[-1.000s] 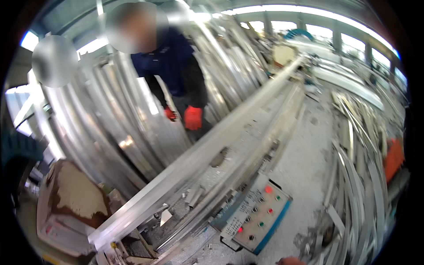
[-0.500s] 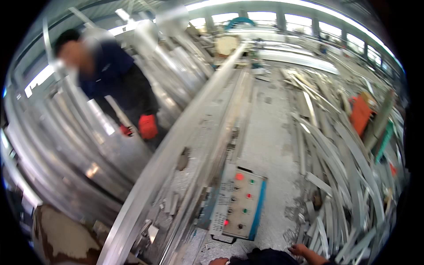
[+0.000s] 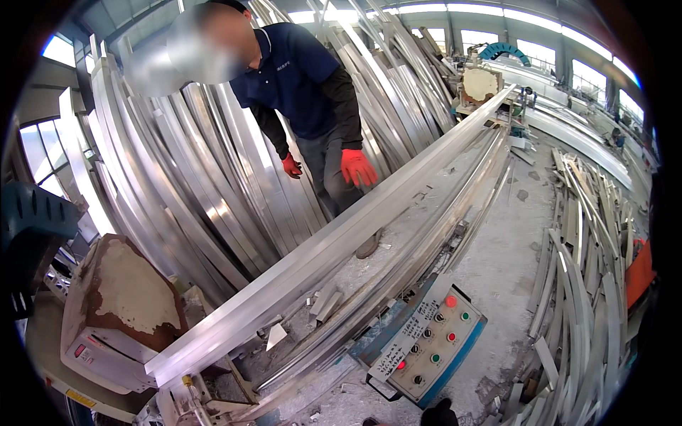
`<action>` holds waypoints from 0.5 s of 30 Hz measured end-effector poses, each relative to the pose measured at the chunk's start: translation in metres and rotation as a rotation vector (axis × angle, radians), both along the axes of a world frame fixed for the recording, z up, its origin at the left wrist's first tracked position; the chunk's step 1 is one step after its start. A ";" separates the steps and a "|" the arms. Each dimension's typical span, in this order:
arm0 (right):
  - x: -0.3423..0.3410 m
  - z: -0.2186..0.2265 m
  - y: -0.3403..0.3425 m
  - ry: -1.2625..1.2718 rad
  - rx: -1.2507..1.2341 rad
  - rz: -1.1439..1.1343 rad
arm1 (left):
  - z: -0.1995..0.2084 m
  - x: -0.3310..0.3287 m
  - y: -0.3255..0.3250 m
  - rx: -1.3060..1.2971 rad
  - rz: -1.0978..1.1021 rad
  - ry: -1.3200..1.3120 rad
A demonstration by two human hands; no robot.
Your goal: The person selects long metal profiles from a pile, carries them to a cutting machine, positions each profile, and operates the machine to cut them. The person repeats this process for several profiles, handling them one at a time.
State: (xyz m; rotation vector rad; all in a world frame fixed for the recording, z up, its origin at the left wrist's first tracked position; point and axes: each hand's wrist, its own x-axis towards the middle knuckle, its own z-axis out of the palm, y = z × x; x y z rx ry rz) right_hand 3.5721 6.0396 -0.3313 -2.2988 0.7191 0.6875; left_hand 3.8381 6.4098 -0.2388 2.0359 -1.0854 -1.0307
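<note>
Control panel (image 3: 433, 351), a grey box with blue sides, lies in front of you, just above your dark shoe (image 3: 440, 413) in the head view; red, green and black controls stud its face, and a handwritten label strip (image 3: 406, 339) runs along its left side. Your hands are out of frame; whether they are apart, together or clamped on anything cannot be told. Long metal profile (image 3: 320, 255) runs diagonally beyond the panel, its near end beside a worn cream-and-brown housing (image 3: 131, 312). Across it from you stands a co-worker (image 3: 298, 85), bent forward, one red glove (image 3: 359, 168) near the profile, fingers spread; contact cannot be determined. Behind the co-worker, silvery lengths (image 3: 192, 163) lean upright. To your right, loose strips (image 3: 565, 284) lie heaped on the floor (image 3: 497, 263).
</note>
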 end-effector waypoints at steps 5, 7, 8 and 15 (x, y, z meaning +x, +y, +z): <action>0.036 -0.026 -0.057 0.026 0.073 0.004 | 0.087 0.019 -0.065 -0.103 0.121 0.215; 0.057 -0.034 -0.080 0.014 0.004 0.075 | 0.088 0.021 -0.097 -0.104 0.148 0.211; 0.070 -0.036 -0.097 0.007 -0.035 0.110 | 0.064 0.022 -0.115 -0.122 0.152 0.182; 0.070 -0.119 -0.304 -0.036 0.376 -0.724 | 0.068 0.038 -0.274 -0.067 0.112 -0.069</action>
